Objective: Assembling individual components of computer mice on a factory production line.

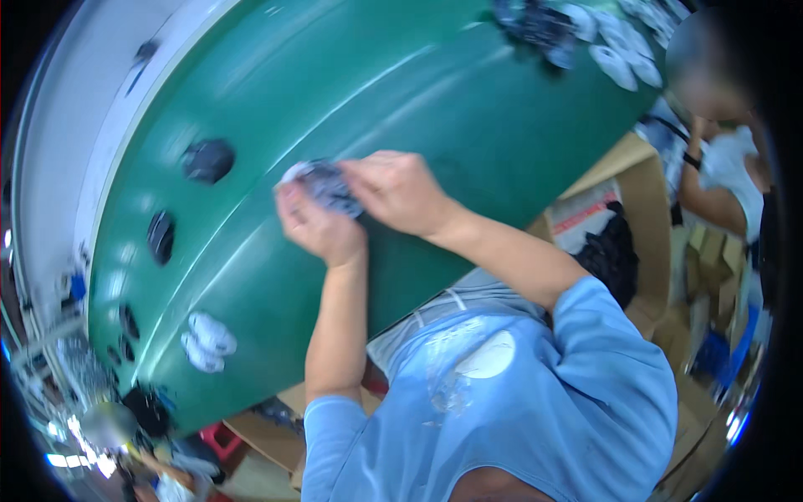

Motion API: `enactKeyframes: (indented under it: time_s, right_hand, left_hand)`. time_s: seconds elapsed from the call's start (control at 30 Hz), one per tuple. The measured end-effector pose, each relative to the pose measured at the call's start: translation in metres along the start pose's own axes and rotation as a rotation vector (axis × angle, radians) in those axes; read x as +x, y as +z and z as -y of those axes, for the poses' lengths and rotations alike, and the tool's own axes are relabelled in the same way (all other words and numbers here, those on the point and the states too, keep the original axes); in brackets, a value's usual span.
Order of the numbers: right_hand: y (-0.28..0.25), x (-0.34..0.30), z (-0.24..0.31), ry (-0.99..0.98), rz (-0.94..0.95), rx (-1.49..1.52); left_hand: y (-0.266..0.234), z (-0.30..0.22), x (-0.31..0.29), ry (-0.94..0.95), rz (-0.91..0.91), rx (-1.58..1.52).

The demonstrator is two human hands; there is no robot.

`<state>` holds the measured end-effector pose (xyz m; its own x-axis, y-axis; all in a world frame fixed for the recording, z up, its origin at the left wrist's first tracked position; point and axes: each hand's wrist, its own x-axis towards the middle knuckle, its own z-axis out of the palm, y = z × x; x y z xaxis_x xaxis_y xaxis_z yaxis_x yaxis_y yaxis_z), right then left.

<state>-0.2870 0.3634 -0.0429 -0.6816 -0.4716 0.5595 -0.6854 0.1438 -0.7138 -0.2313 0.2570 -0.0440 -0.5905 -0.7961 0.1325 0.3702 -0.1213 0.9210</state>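
Over the green work surface (401, 159), both my hands hold one crumpled dark grey bundle (328, 186), which looks shiny like plastic wrap with a pale patch at its far left end. My left hand (319, 224) is closed round its left and near side. From the right, my right hand (400, 191) pinches its edge with bent fingers. Blur hides what the bundle contains. A black rounded item (207, 161) lies to the left of my hands, and a dark shoe-shaped item (161, 238) sits farther left.
A pair of white shoes (207, 341) lies at the lower left. More white shoes (623, 54) and a dark plastic-looking heap (539, 29) are at the far right. An open cardboard box (648, 192) with black plastic (609, 255) stands beside me; a co-worker (723, 167) is beyond it.
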Motion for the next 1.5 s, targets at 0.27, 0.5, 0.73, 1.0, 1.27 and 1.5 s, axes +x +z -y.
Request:
enactKeyframes:
  time_s: [0.27,0.5,0.73,1.0,1.27,1.5]
  right_hand:
    - [-0.042,0.009,-0.009,-0.061,-0.324,-0.057]
    - [-0.076,-0.012,0.006,-0.148,-0.185,-0.015]
    - [-0.19,-0.015,-0.052,0.035,-0.238,-0.517]
    - [-0.284,-0.037,-0.136,0.384,-0.261,-0.874]
    - [-0.288,-0.048,-0.057,0.437,-0.497,-0.313]
    - [-0.179,-0.013,0.012,0.227,-0.049,0.481]
  left_hand:
    - [0.036,-0.021,-0.022,-0.251,0.102,-0.036]
    - [0.039,-0.007,-0.005,-0.37,0.166,-0.143]
    - [0.044,-0.024,0.034,0.254,0.615,1.212]
    - [0.056,-0.05,0.004,0.428,0.945,1.524]
    - [0.01,-0.053,-0.001,0.525,0.996,1.226]
    - [-0.053,-0.033,-0.008,-0.018,0.533,0.375]
